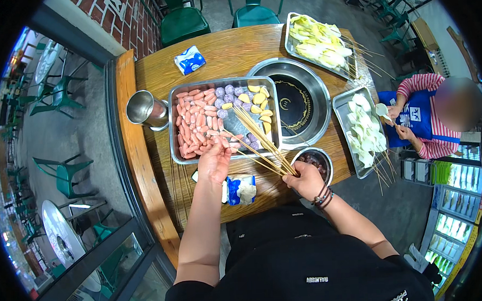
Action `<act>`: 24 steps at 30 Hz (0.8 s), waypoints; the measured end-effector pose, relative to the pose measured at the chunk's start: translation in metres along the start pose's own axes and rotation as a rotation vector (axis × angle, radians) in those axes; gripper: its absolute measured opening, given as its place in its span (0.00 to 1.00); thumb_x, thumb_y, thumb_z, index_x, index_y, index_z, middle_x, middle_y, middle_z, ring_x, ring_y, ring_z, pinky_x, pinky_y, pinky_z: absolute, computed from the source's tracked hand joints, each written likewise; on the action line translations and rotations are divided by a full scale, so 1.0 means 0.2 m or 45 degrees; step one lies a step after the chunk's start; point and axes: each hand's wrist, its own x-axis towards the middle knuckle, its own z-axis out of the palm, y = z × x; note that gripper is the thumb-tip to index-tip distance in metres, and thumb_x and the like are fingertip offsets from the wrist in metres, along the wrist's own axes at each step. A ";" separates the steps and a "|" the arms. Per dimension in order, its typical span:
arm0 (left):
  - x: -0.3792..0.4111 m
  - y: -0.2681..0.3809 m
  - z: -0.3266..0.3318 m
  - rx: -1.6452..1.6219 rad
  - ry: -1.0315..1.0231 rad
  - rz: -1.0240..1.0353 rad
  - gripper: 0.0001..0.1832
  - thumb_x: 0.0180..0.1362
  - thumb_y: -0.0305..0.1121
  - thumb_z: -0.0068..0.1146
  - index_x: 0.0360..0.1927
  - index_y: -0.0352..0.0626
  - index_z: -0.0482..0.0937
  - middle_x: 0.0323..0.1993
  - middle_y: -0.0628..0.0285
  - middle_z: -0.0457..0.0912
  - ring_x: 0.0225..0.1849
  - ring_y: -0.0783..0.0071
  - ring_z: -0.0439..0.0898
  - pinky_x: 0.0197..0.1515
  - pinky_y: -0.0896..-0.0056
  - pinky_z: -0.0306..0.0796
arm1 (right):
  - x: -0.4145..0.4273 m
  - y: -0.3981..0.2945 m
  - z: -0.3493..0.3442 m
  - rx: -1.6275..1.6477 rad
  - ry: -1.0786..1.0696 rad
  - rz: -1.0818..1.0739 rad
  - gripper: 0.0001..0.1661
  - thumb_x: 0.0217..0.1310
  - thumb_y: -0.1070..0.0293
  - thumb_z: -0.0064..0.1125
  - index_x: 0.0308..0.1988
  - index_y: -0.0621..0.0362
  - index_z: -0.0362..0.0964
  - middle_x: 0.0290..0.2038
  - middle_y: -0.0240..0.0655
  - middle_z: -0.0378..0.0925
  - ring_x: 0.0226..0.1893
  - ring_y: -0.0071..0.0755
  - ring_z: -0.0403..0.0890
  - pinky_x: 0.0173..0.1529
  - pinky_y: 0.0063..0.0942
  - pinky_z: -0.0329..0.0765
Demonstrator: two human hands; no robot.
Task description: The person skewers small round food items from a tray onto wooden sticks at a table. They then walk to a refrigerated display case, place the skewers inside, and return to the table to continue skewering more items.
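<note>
My right hand (307,180) grips a bundle of thin bamboo skewers (260,135), which fans out over the steel tray (175,153). With its fingertips, my left hand (215,161) holds a small pink sausage (223,142) at the tray's near edge. A skewer or two from the bundle reach that sausage; my fingers partly hide the contact. Many more pink sausages (193,120) fill the tray's left side. Purple balls (229,90) and yellow half-round slices (259,98) lie towards its right, with a few purple balls under the skewers.
Behind the tray sits a round steel pot (323,102) sunk in the wooden table (220,42). Around it are a bowl of dark pieces (320,157), trays of skewered leaves (321,42) and pale slices (363,129), a steel pitcher (142,108) and tissue packs (190,60). A co-worker (421,114) stands right.
</note>
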 end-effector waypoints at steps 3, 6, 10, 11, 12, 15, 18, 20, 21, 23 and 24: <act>0.00 -0.01 -0.03 0.008 0.005 0.034 0.03 0.62 0.30 0.53 0.38 0.44 0.75 0.31 0.66 0.78 0.35 0.77 0.76 0.41 0.78 0.70 | 0.00 -0.01 0.01 0.056 -0.019 -0.030 0.11 0.53 0.68 0.63 0.27 0.64 0.72 0.20 0.37 0.76 0.21 0.29 0.76 0.30 0.28 0.72; 0.02 -0.01 -0.06 -0.019 0.012 0.044 0.06 0.60 0.31 0.57 0.39 0.45 0.75 0.31 0.67 0.78 0.34 0.77 0.76 0.40 0.75 0.72 | -0.02 -0.04 0.02 0.134 -0.030 0.001 0.10 0.54 0.68 0.62 0.28 0.64 0.72 0.20 0.36 0.77 0.21 0.27 0.76 0.29 0.26 0.72; 0.03 -0.02 -0.08 -0.046 0.023 0.062 0.07 0.60 0.31 0.57 0.40 0.45 0.74 0.30 0.67 0.78 0.33 0.77 0.76 0.39 0.75 0.72 | -0.02 -0.02 0.03 0.112 -0.028 0.004 0.09 0.54 0.69 0.62 0.28 0.64 0.72 0.20 0.35 0.77 0.21 0.25 0.76 0.29 0.25 0.72; 0.04 -0.02 -0.10 -0.048 0.003 0.076 0.07 0.60 0.31 0.57 0.40 0.44 0.74 0.30 0.67 0.78 0.33 0.77 0.76 0.39 0.75 0.72 | -0.03 -0.03 0.03 0.115 -0.031 0.015 0.09 0.54 0.69 0.62 0.28 0.64 0.72 0.20 0.35 0.77 0.21 0.26 0.76 0.29 0.25 0.72; 0.04 -0.02 -0.10 -0.037 0.031 0.078 0.07 0.60 0.31 0.57 0.40 0.44 0.74 0.30 0.67 0.78 0.32 0.77 0.76 0.39 0.75 0.72 | -0.03 -0.04 0.03 0.118 -0.034 0.027 0.09 0.54 0.69 0.62 0.28 0.64 0.72 0.20 0.35 0.77 0.21 0.26 0.76 0.29 0.26 0.72; 0.05 -0.01 -0.10 -0.004 0.081 0.089 0.07 0.60 0.31 0.57 0.40 0.44 0.74 0.30 0.67 0.77 0.32 0.77 0.76 0.39 0.76 0.73 | -0.03 -0.08 0.03 0.025 -0.026 -0.001 0.10 0.54 0.69 0.62 0.28 0.64 0.72 0.20 0.35 0.77 0.21 0.27 0.77 0.29 0.26 0.72; 0.04 -0.01 -0.09 0.037 0.059 0.131 0.06 0.61 0.30 0.56 0.40 0.43 0.73 0.30 0.67 0.77 0.32 0.77 0.77 0.38 0.76 0.73 | -0.02 -0.05 0.05 0.050 0.006 -0.014 0.10 0.53 0.69 0.63 0.27 0.64 0.72 0.20 0.36 0.77 0.21 0.28 0.77 0.29 0.27 0.73; 0.02 -0.02 -0.06 0.074 0.038 0.183 0.06 0.61 0.29 0.55 0.40 0.42 0.73 0.30 0.67 0.77 0.32 0.77 0.77 0.38 0.76 0.73 | -0.02 -0.04 0.06 0.028 0.032 -0.031 0.10 0.52 0.69 0.63 0.27 0.64 0.72 0.20 0.37 0.77 0.21 0.29 0.77 0.29 0.28 0.73; 0.01 -0.03 -0.05 0.080 0.043 0.210 0.04 0.61 0.28 0.54 0.39 0.42 0.73 0.30 0.67 0.77 0.32 0.78 0.76 0.38 0.77 0.73 | -0.02 -0.04 0.07 0.017 0.044 -0.040 0.10 0.52 0.69 0.63 0.26 0.64 0.72 0.20 0.37 0.77 0.21 0.30 0.77 0.29 0.28 0.73; 0.00 -0.05 -0.03 0.092 0.054 0.263 0.01 0.62 0.26 0.51 0.37 0.42 0.73 0.30 0.66 0.76 0.31 0.78 0.76 0.37 0.77 0.74 | -0.03 -0.07 0.07 0.038 0.047 -0.008 0.10 0.51 0.69 0.63 0.26 0.64 0.72 0.19 0.38 0.76 0.21 0.31 0.77 0.29 0.28 0.73; -0.02 -0.05 -0.01 0.109 0.020 0.271 0.01 0.63 0.25 0.51 0.36 0.42 0.73 0.29 0.66 0.76 0.30 0.78 0.75 0.38 0.77 0.74 | -0.03 -0.08 0.07 0.050 0.048 0.010 0.10 0.51 0.69 0.63 0.26 0.64 0.72 0.19 0.38 0.76 0.21 0.31 0.77 0.29 0.28 0.73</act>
